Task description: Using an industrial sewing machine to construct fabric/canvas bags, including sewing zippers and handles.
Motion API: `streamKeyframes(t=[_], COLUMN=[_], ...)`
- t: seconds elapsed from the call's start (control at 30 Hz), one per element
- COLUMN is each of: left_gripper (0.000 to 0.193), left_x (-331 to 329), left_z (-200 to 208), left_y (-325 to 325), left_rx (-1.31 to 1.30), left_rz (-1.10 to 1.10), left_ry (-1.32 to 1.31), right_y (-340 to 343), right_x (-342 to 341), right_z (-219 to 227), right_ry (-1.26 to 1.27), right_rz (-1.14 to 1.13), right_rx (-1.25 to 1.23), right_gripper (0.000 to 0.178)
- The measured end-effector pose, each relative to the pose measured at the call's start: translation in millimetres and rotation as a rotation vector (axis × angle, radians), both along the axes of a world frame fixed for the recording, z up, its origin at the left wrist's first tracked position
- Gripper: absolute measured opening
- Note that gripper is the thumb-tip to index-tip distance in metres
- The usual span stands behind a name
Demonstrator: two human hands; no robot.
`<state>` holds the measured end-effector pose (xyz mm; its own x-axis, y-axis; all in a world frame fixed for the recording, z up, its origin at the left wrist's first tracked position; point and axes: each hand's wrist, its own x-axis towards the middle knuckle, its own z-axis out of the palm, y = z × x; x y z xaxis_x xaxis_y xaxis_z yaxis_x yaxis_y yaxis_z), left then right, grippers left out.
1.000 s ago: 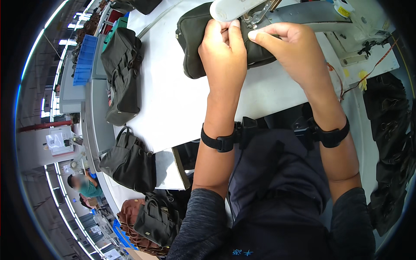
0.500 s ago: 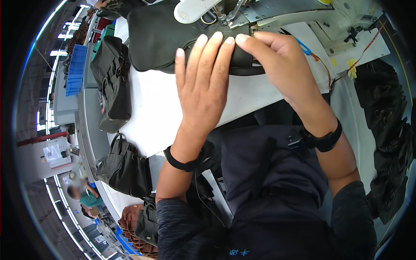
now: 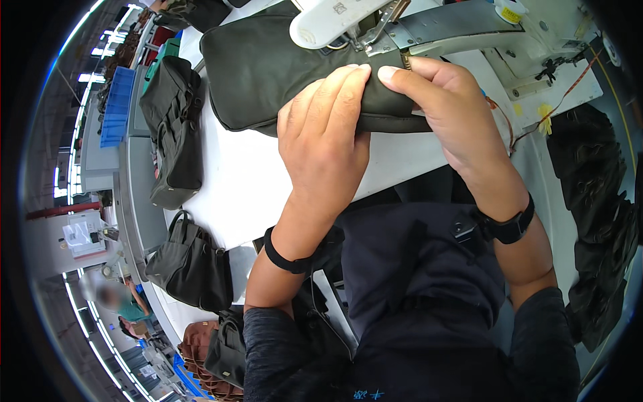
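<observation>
A dark green bag piece (image 3: 268, 80) lies on the white table under the arm of a sewing machine (image 3: 335, 20). My left hand (image 3: 325, 127) grips its near edge, with bent fingers pressed on top and the thumb passing underneath. Close to the machine's needle area, my right hand (image 3: 445, 97) pinches the bag at its right part between thumb and bent fingers. A short strip of brass-coloured zipper teeth (image 3: 406, 60) shows just beyond the right fingertips. The thumb tip of the left hand is hidden beneath the bag.
Finished-looking dark bags (image 3: 177, 134) and a handbag (image 3: 191, 264) stand along the table's left side. Brown bags (image 3: 201, 355) lie lower left. Dark material (image 3: 593, 201) hangs at the right. A red cord (image 3: 559, 104) runs by the machine. Another person (image 3: 134, 305) is far left.
My left fingers have gone from lying flat on the bag to bending over its near edge. The bag and machine appear slightly lower in view. My right hand keeps its pinch.
</observation>
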<state>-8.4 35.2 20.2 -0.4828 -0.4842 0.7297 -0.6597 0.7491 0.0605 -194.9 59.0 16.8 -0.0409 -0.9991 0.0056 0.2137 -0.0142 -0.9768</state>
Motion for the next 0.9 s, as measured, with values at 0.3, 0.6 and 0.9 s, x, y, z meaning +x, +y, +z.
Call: streamKeyframes(t=[0.3,0.6,0.9], left_gripper=[0.071,0.061,0.043], left_x=[-2.7,-7.0,6.9], left_z=[-0.3,0.0,15.5], left_y=[-10.9,-9.3,-11.4], left_rx=[-0.054,-0.078,-0.075], left_rz=[0.065,0.087,0.036], left_ry=[-0.097,-0.111,-0.212], right_y=[-16.0,-24.7,-20.9], right_x=[-2.0,-8.6,-22.4], right_z=[-4.1,7.1,42.5], right_ry=[0.023,0.530,0.176], right_rz=[-0.081,-0.220,0.032], right_rx=[-0.006,-0.096,0.001], right_gripper=[0.026,0.039,0.036])
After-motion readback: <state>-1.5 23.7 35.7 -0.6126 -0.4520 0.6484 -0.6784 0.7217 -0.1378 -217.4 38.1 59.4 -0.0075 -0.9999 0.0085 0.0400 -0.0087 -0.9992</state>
